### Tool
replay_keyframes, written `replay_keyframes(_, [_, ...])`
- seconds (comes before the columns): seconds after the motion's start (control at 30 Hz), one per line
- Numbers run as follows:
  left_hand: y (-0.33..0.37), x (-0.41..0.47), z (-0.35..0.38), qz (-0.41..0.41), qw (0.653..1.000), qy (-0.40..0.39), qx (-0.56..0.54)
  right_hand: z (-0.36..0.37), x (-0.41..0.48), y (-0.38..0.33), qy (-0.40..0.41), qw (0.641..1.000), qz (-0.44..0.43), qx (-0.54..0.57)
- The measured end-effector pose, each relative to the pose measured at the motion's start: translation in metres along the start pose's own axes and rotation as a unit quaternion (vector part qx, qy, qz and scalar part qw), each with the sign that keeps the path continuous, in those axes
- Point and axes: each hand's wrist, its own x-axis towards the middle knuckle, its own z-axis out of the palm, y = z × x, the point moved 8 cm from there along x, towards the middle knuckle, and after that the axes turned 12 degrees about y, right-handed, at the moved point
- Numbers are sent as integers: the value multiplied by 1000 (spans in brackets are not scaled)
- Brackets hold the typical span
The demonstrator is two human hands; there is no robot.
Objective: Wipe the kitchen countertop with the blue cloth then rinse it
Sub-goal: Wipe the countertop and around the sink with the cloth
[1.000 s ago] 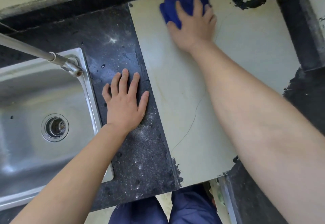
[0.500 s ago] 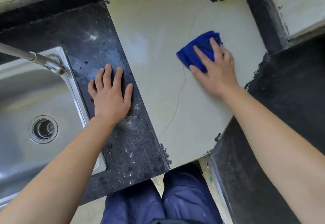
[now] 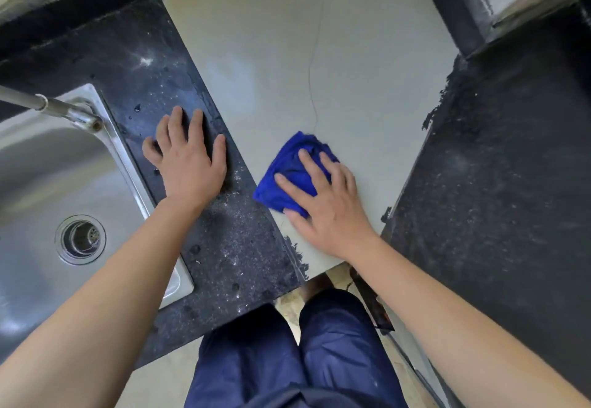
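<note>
The blue cloth (image 3: 289,174) lies bunched on the pale grey countertop slab (image 3: 287,55), close to its near edge and next to the dark speckled strip (image 3: 236,241). My right hand (image 3: 326,203) presses flat on the cloth with straight, spread fingers, covering its right part. My left hand (image 3: 187,159) rests palm down with straight fingers on the dark strip between the slab and the steel sink (image 3: 48,183). A thin crack line runs down the pale slab toward the cloth.
The sink has a round drain (image 3: 80,239), and a metal faucet pipe (image 3: 51,108) reaches in from the left. A dark counter section (image 3: 511,167) borders the slab on the right. A wall runs along the back. My legs in blue trousers (image 3: 287,359) stand below the counter edge.
My right hand has dragged the blue cloth from the far back of the pale slab toward me and to the left. My left hand has stayed flat on the dark strip.
</note>
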Motion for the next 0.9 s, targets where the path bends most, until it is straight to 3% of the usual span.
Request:
replay_keyframes(0.13, [23,-11,-5,-38,996,58,-55,-8,-31,44,-28,1000,2,-2])
replay_keyframes(0.33, [58,-23,4,-17,992,67,-102,-31,50,167,-30,976,211,-39])
replay_keyframes(0.5, [56,-33,4,-21,993,74,-94,-35,149,212,-35,954,295,-41])
replay_keyframes(0.63, [46,-37,3,-7,996,63,-69,-30,184,208,-7,942,335,-31])
replay_keyframes(0.7, [42,-39,2,12,997,58,-54,-24,170,183,-1,949,314,-24])
replay_keyframes(0.9, [41,-38,0,37,996,66,-53,-4,33,71,7,980,197,5])
